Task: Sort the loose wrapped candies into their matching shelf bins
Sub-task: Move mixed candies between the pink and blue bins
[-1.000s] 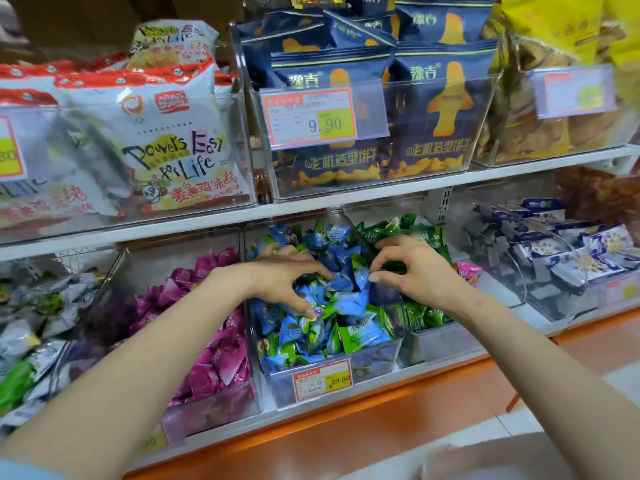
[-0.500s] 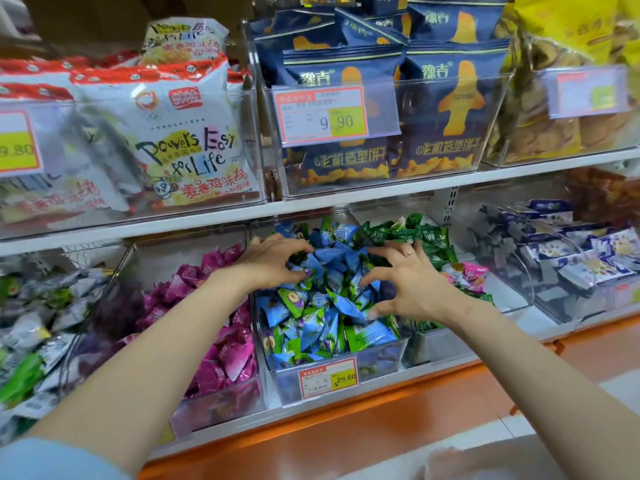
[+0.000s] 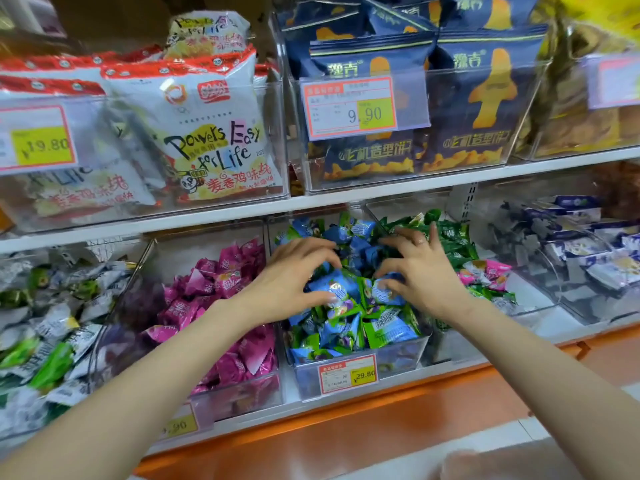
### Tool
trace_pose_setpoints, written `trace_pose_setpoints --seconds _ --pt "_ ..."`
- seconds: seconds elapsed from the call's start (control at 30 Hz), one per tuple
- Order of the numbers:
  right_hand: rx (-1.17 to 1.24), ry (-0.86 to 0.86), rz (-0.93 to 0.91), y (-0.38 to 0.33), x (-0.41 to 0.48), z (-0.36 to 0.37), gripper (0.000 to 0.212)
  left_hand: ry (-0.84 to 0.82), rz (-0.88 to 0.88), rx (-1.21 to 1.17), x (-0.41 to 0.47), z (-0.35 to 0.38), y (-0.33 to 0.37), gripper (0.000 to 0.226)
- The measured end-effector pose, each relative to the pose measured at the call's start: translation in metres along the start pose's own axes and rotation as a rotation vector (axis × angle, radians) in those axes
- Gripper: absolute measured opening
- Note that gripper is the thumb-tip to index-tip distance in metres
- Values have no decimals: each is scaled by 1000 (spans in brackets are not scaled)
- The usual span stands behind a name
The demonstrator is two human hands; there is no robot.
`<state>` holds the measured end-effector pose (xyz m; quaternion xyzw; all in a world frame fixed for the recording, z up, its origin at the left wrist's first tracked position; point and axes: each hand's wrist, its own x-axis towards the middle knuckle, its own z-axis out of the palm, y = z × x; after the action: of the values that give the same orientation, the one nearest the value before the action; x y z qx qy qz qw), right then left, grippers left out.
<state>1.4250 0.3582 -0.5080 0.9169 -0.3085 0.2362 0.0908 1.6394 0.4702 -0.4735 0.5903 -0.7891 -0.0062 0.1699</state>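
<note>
Now | both hands point(image 3: 360, 275) spread, clawed over blue candies point(image 3: 346, 327) | grip unclear | fingertips partly buried

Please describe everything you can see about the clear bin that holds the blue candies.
The clear bin looks like transparent plastic, open at the top, standing on the lower shelf between the pink-candy bin and the green-candy bin. It is heaped with blue wrapped candies, with several green wrappers mixed in. A red-framed price tag reading 29.80 sits on its front wall. The left hand and right hand rest on the heap, fingers spread.
</note>
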Motion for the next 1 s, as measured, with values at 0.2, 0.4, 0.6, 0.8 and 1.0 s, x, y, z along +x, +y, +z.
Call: trace_pose_setpoints --seconds 0.2,0.4,0.6,0.8,1.0 --pt "119 -90 87 5 -4 -6 20 -304 105 216 1 16 3 55" --pt "256 -137 -138 11 -15 -18 32 -308 40 323 17 21 -6 47" --pt "83 -292 -225 3 -22 -19 35 -262 -1 340 29 17 -13 52" --pt "-5 -197 -253 1 -24 -5 43 -213 -15 232 25 16 -13 48" --pt "-3 -55 -97 0 -15 3 37 -284 -89 93 12 13 -1 72"
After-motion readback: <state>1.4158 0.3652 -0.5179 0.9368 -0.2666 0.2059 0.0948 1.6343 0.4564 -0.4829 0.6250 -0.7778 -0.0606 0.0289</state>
